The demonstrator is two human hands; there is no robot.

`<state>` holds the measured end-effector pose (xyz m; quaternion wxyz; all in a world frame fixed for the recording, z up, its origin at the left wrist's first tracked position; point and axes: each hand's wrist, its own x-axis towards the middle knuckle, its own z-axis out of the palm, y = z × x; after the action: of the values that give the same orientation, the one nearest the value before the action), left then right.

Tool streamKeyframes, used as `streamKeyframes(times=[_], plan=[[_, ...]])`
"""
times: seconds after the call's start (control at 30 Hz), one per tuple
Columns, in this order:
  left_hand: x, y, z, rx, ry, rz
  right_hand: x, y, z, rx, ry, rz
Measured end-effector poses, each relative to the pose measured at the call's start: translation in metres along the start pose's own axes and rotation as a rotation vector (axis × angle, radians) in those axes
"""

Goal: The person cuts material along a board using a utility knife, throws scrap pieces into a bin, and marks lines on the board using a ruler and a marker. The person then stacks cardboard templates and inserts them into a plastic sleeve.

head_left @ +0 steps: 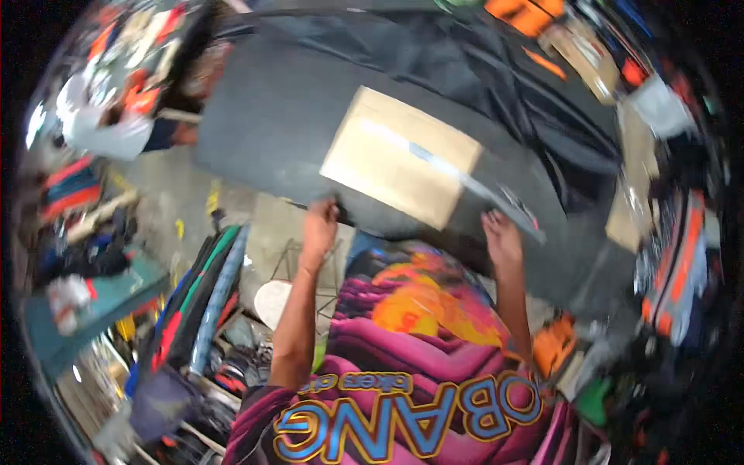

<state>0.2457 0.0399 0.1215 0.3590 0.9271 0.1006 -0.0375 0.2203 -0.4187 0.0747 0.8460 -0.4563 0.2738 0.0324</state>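
A beige rectangular sheet (387,167) lies tilted on black material (263,108) that covers the table. Across the sheet and past its right side runs a long grey ruler-like strip (442,159). At the black material's near edge, my left hand (322,221) has its fingers curled together, with something dark beside the fingertips; what they hold is too blurred to name. My right hand (502,236) is near the strip's right end, below it, its fingers bent and partly smeared. Whether it touches the black material cannot be made out.
Bunched black fabric (496,77) lies along the far side. A person's arm (167,132) reaches in at the upper left. Fabric rolls (209,287) and a white round stool top (273,302) stand at the lower left. Orange-striped bundles (674,263) are at the right.
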Motion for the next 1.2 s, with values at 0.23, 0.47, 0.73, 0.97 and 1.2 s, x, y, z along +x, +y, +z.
streamKeyframes(times=[0.23,0.47,0.73,0.97,1.2], plan=[[0.051,0.097,0.043,0.029,-0.244,0.368,-0.019,-0.012,0.075,-0.011,0.222,0.120],[0.052,0.102,0.092,0.424,-0.399,0.531,0.026,0.005,0.083,-0.351,0.183,-0.042],[0.049,0.092,0.094,0.497,-0.404,0.539,0.097,-0.010,0.082,-0.688,0.069,-0.185],[0.053,0.091,0.096,0.533,-0.416,0.547,0.159,-0.005,0.090,-1.168,0.108,-0.456],[0.052,0.097,0.087,0.515,-0.455,0.509,0.167,-0.010,0.099,-1.256,0.129,-0.566]])
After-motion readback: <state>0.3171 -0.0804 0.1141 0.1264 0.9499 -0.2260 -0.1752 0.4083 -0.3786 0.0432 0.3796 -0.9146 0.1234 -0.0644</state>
